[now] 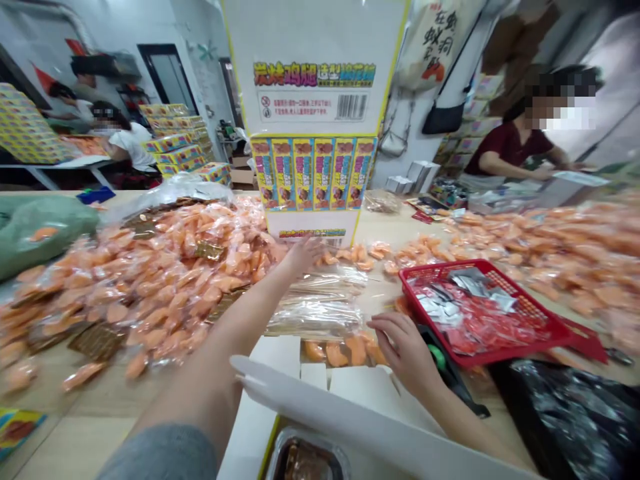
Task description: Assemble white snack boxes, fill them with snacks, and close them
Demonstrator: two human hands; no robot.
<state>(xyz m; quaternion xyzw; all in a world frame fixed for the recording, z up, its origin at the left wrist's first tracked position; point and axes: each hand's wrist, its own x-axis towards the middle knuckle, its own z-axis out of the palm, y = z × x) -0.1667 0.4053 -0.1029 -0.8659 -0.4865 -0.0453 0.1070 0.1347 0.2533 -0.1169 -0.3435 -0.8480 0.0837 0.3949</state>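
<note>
My left hand reaches forward, fingers stretched out, to the foot of the tall display of small yellow printed boxes. Small orange wrapped pieces lie just beside its fingers. Nearer me, my right hand hovers palm-down with fingers apart beside a bundle of thin sticks in clear wrap; nothing shows in it. Below both hands stands an opened white carton with raised flaps. Inside it is a clear plastic tray with something brown. Several orange pieces lie behind the flaps.
Left is a large heap of wrapped orange pieces. A red basket of sachets stands right, beside a black tape dispenser and a black plastic bag. A co-worker sits at the right; others are at the back left.
</note>
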